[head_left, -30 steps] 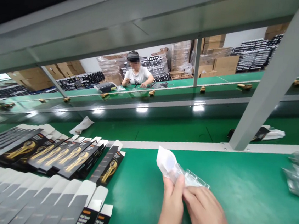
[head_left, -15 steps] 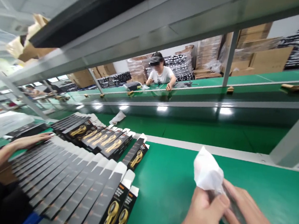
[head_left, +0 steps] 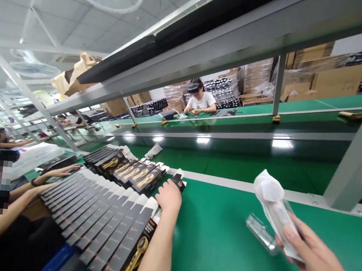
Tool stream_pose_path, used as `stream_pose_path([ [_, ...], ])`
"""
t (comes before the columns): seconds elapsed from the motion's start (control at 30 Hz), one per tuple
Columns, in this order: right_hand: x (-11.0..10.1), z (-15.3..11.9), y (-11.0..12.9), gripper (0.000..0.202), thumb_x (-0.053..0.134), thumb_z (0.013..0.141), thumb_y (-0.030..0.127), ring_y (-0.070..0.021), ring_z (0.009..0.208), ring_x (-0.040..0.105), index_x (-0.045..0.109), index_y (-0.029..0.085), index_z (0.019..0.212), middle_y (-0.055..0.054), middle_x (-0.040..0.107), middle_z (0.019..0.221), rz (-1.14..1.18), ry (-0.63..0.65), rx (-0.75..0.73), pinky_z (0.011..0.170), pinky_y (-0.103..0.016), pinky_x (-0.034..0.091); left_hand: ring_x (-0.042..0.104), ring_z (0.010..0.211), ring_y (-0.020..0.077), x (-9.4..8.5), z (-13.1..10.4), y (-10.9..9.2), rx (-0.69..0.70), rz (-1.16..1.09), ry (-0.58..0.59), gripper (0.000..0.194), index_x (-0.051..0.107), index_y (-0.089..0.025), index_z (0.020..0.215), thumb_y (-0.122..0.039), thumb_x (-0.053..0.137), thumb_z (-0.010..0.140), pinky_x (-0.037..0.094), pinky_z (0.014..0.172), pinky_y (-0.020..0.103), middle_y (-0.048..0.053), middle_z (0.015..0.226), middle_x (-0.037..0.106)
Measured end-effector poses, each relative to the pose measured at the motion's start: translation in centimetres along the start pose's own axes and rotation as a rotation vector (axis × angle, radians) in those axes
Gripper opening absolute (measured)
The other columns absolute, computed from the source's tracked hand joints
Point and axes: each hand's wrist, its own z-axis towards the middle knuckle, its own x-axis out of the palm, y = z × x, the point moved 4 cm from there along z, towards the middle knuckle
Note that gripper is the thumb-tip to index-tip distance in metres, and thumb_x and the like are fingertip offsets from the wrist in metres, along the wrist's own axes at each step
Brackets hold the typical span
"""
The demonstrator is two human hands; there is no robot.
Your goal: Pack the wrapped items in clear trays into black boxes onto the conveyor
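Observation:
My right hand [head_left: 311, 248] grips a shower head in a white wrapper [head_left: 271, 196], its round end up and to the left. A clear plastic tube-shaped piece [head_left: 259, 232] is just left of my right fingers; whether they touch it I cannot tell. My left hand [head_left: 170, 196] reaches across to a small black box with a white flap [head_left: 179, 179], fingers curled over it and partly hidden. Below my left wrist is the end of a long row of black boxes [head_left: 107, 218] with open white flaps and a gold shower head printed on the front.
Another group of black boxes [head_left: 138, 172] stands behind the row. A co-worker's arms [head_left: 33, 189] reach to the row from the left. A white wrapped piece [head_left: 153, 150] lies beyond the rail [head_left: 221, 180]. A metal post [head_left: 359, 128] rises at right; another person [head_left: 202, 101] sits opposite.
My left hand has let go of the white wrapped shower head and moved left to a black box. My right hand holds the shower head alone. The clear plastic piece now shows apart from it.

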Motion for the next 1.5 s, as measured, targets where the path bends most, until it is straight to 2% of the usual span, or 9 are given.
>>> stream_pose_path([
  [0.1,0.4,0.1,0.6,0.061,0.06,0.076,0.058,-0.0215,0.077,0.056,0.049,0.026,0.127,-0.004,0.063,0.081,0.041,0.026,0.056,0.052,-0.021,0.049,0.035,0.119,0.039,1.0,-1.6,0.3,0.157,0.24,0.111,0.025,0.059,-0.017,0.103,-0.023,0.058,0.079,0.026,0.094,0.046,0.009,0.097,0.05],
  [0.2,0.7,-0.2,1.7,0.057,0.061,0.078,0.056,-0.0162,0.073,0.051,0.049,0.029,0.127,-0.001,0.062,0.083,0.046,0.076,0.122,0.055,-0.019,0.044,0.047,0.106,0.0345,2.4,-3.2,-0.1,0.284,0.387,0.325,0.035,0.059,-0.02,0.109,-0.022,0.063,0.075,0.03,0.092,0.043,0.007,0.096,0.053],
  [0.37,0.9,-1.7,4.7,0.048,0.059,0.081,0.053,-0.0106,0.06,0.037,0.055,0.026,0.121,0.001,0.056,0.076,0.063,0.234,0.178,0.05,-0.019,0.031,0.05,0.104,0.0222,3.5,-7.6,-2.6,0.441,0.409,0.701,0.044,0.047,-0.029,0.123,-0.025,0.058,0.081,0.038,0.091,0.034,0.003,0.11,0.053],
  [0.47,0.2,-2.6,5.8,0.042,0.061,0.08,0.051,-0.0099,0.058,0.032,0.061,0.025,0.113,0.001,0.05,0.074,0.02,0.329,0.232,0.049,-0.021,0.022,0.051,0.104,0.0202,3.5,-10.2,-3.9,0.506,0.37,0.829,0.047,0.043,-0.031,0.125,-0.034,0.06,0.082,0.042,0.09,0.033,0.003,0.113,0.052],
  [0.67,-2.8,-3.9,6.8,0.04,0.061,0.078,0.054,-0.0092,0.056,0.029,0.067,0.02,0.097,0.0,0.047,0.072,-0.21,0.488,0.311,0.047,-0.024,0.012,0.057,0.095,0.022,3.2,-12.8,-4.0,0.782,0.319,0.791,0.061,0.044,-0.026,0.123,-0.06,0.058,0.075,0.05,0.081,0.035,0.006,0.107,0.057],
  [0.93,-3.9,-5.0,8.1,0.032,0.061,0.077,0.052,-0.0149,0.068,0.047,0.067,0.024,0.093,-0.001,0.062,0.081,-0.576,0.492,0.174,0.056,-0.023,0.03,0.059,0.078,0.0216,3.0,-16.7,-5.9,1.286,0.433,0.738,0.061,0.045,-0.012,0.123,-0.054,0.055,0.08,0.052,0.067,0.035,0.011,0.096,0.065],
  [1.1,-2.6,-5.3,6.0,0.024,0.055,0.08,0.046,-0.0192,0.076,0.054,0.064,0.025,0.089,0.0,0.065,0.084,-0.743,0.375,0.081,0.064,-0.026,0.037,0.059,0.075,0.0222,3.2,-16.8,-6.4,1.312,0.541,0.725,0.058,0.045,-0.01,0.122,-0.052,0.052,0.083,0.052,0.065,0.037,0.012,0.094,0.065],
  [1.33,-1.5,-5.7,3.7,0.026,0.062,0.071,0.039,-0.009,0.05,0.039,0.063,0.016,0.082,0.004,0.05,0.059,-0.464,0.374,0.245,0.045,-0.02,0.027,0.061,0.078,0.0248,3.1,-17.4,-5.8,1.417,0.558,0.864,0.066,0.045,-0.006,0.123,-0.057,0.051,0.081,0.054,0.071,0.041,0.013,0.095,0.066],
  [1.5,0.3,-6.7,3.7,0.014,0.061,0.071,0.029,-0.0128,0.062,0.05,0.063,0.015,0.073,0.0,0.061,0.066,-0.6,0.275,0.156,0.053,-0.02,0.034,0.062,0.078,0.0264,3.5,-18.3,-4.9,1.406,0.607,0.872,0.068,0.046,-0.006,0.122,-0.057,0.057,0.077,0.055,0.071,0.042,0.014,0.095,0.066],
])
